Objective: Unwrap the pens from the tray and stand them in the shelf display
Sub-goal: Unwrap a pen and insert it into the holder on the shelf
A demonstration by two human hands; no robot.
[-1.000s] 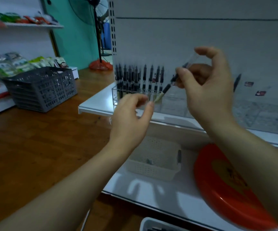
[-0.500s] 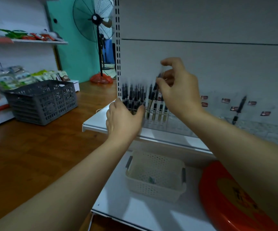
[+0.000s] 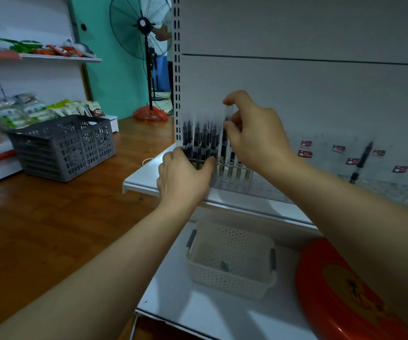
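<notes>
Head view: your right hand (image 3: 254,138) is up at the shelf, and its thumb and fingers pinch one pen (image 3: 224,141) near its top. The pen stands straight up, with its low end down among the other pens in the clear display rack (image 3: 252,184). Your left hand (image 3: 184,174) is at the left front of that rack, fingers bent around the front row of pens (image 3: 199,138) and touching them. The picture is blurry there, so you cannot count the pens.

The rack sits on the white shelf (image 3: 144,177). Farther right, one more pen (image 3: 362,159) stands alone in the rack. On the lower shelf, a white basket (image 3: 232,276) holds only a small scrap at the bottom. The red tray (image 3: 340,300) is beside it on the right; no pens show on the part you can see. A grey crate (image 3: 63,148) sits on the wooden counter to the left.

A second ago your right hand held the pen tilted in the air in front of the rack, and your left hand was open and not touching the pens. Now the pen is upright in the rack and your left hand is on the front row
</notes>
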